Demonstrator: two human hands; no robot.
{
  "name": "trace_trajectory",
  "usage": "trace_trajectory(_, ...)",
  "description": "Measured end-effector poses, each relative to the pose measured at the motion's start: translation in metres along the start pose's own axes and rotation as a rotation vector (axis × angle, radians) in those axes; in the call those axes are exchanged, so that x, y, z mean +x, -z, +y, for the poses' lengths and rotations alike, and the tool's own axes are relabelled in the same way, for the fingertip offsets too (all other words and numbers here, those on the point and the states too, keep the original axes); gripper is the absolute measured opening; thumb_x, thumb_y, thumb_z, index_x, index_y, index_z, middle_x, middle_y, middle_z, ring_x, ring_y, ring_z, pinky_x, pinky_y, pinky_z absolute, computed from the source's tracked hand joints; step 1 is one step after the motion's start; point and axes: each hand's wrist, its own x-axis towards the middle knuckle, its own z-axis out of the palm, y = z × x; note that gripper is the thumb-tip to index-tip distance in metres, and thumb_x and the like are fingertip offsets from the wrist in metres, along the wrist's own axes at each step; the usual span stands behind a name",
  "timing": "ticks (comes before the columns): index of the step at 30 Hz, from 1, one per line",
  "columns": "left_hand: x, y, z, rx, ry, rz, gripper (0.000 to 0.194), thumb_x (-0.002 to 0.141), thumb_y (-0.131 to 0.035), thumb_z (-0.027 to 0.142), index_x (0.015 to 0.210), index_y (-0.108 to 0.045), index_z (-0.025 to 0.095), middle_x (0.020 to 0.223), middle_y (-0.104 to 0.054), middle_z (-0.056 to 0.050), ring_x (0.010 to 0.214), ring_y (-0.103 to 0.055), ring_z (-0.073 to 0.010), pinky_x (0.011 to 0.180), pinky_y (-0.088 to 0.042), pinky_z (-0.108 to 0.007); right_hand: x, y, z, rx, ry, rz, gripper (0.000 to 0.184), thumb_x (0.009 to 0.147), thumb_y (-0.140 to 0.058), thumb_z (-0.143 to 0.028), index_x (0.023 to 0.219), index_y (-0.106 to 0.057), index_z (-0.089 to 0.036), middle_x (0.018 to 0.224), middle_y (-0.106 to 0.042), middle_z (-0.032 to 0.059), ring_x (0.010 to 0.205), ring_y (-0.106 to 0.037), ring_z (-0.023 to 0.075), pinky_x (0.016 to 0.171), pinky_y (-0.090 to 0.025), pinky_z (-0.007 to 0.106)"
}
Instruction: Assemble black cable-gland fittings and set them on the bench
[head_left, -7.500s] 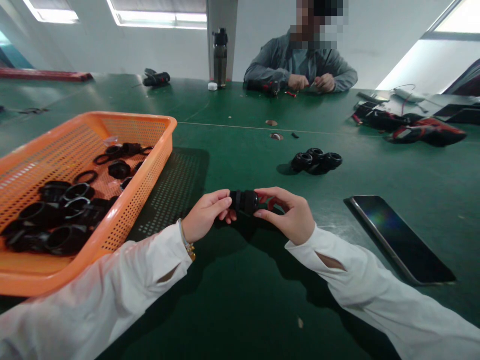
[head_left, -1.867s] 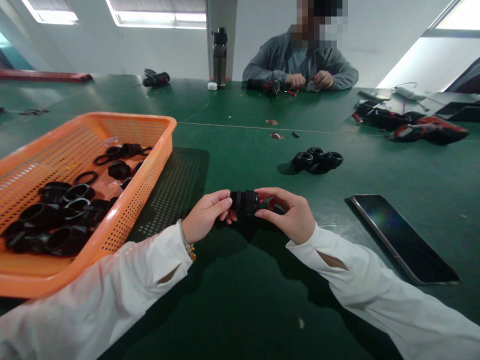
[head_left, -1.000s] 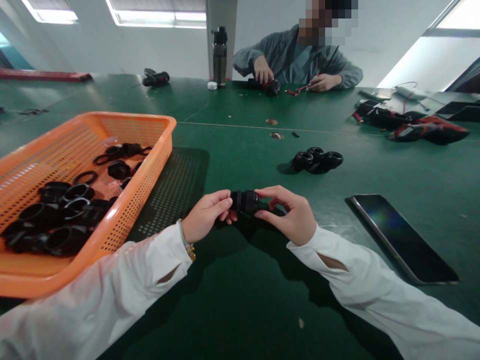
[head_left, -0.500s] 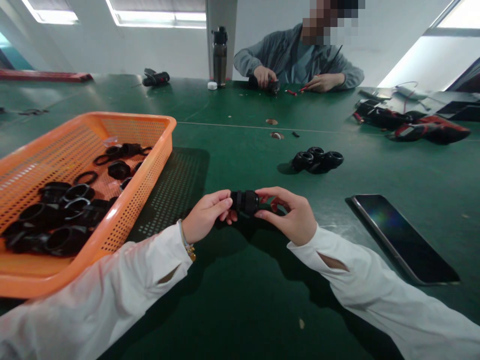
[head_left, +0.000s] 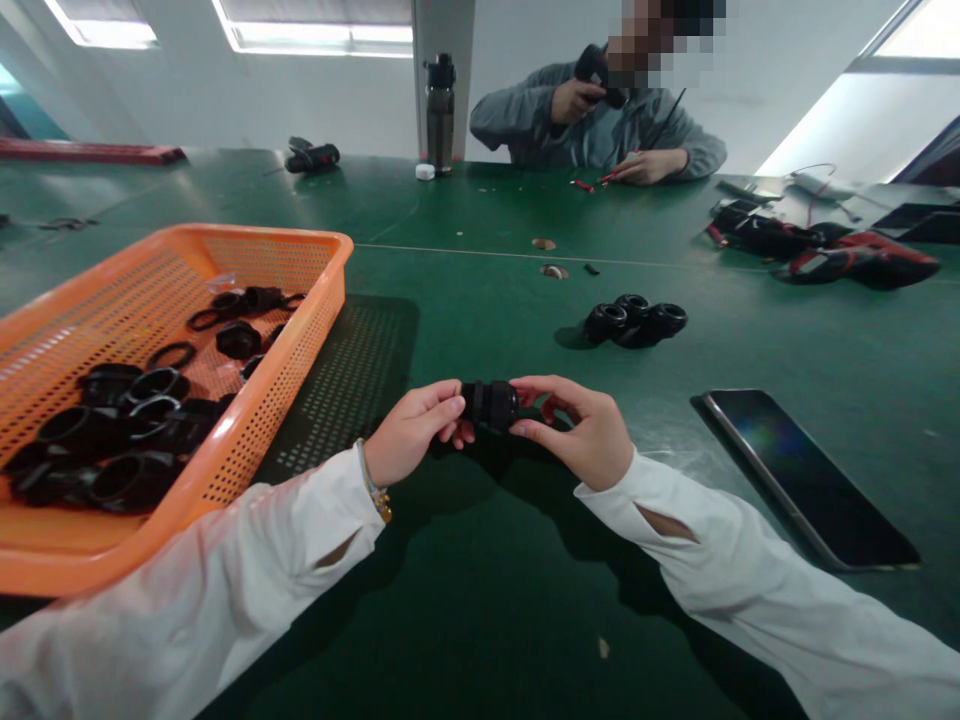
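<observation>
A black cable gland [head_left: 490, 404] lies sideways between my two hands, just over the green table. My left hand [head_left: 414, 428] pinches its left end between thumb and fingers. At the other end, the thumb and fingertips of my right hand [head_left: 583, 425] close round the domed nut. Beyond my right hand, several similar black glands [head_left: 636, 320] are grouped on the table. To my left, an orange perforated basket [head_left: 339, 262] holds loose black fittings [head_left: 112, 430] and a black ring [head_left: 171, 356].
A smartphone [head_left: 810, 475] lies right of my right forearm. Across the table [head_left: 480, 600] sits a co-worker [head_left: 540, 115] holding a dark tool [head_left: 596, 72]. A bottle [head_left: 440, 115] stands at the far edge; black and red items [head_left: 862, 255] lie at far right.
My hands and the cable gland stay almost in place. The co-worker's hand has lifted the dark tool from the table to chest or head height.
</observation>
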Motion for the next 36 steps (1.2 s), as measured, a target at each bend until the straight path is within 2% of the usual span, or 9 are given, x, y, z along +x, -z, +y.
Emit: trace_trajectory(36,-0.0003,0.0019,-0.0003,0.019,-0.009,-0.002,0.038,0.074,-0.059,0.047,0.056,-0.042,0.018,0.05,-0.045,0.004,0.053,-0.051,-0.0109,0.052,-0.038,-0.022,0.0003,0.003,0.0014,-0.009,-0.01,-0.049,0.031,0.071,-0.068,-0.03,0.1,-0.07,-0.02,0.084,-0.073,0.0034,0.071,-0.066,0.0169,0.057,-0.051,0.027)
